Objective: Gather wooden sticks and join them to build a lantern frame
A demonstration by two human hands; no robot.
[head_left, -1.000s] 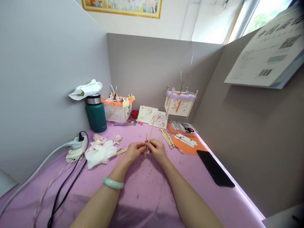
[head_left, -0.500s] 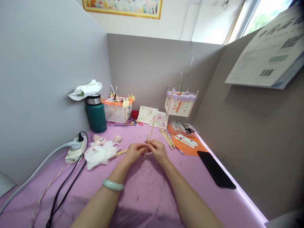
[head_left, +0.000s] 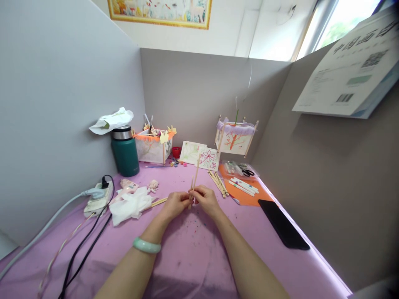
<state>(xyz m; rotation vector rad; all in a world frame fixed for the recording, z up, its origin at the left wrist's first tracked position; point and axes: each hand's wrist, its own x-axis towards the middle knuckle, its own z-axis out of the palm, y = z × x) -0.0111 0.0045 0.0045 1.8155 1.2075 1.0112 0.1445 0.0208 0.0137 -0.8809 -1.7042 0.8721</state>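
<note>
Thin wooden sticks [head_left: 197, 169], one long and one shorter, stand tilted upright between my fingertips above the middle of the table. My left hand [head_left: 176, 203], with a pale green bangle on its wrist, pinches them low down from the left. From the other side my right hand [head_left: 205, 198] is closed on the sticks, thumb and fingers together. The two hands almost touch, and their fingers hide where the sticks meet. Beyond my right hand lies a bundle of wooden sticks [head_left: 218, 184]. Another pair of sticks [head_left: 159, 202] pokes out beside my left hand.
Left are white tissue [head_left: 132, 206], a power strip [head_left: 99, 199] with cables and a green bottle [head_left: 125, 153]. Behind stand a decorated paper box [head_left: 152, 149] and drawn cards [head_left: 209, 158]. A hanging paper lantern [head_left: 235, 139], markers [head_left: 244, 187], scissors [head_left: 247, 171] and a black phone [head_left: 283, 224] are right.
Both hands stay closed around the sticks, which have shifted slightly left and down in view. My right fingers have moved a little on them. The whole scene has tilted slightly with the camera.
</note>
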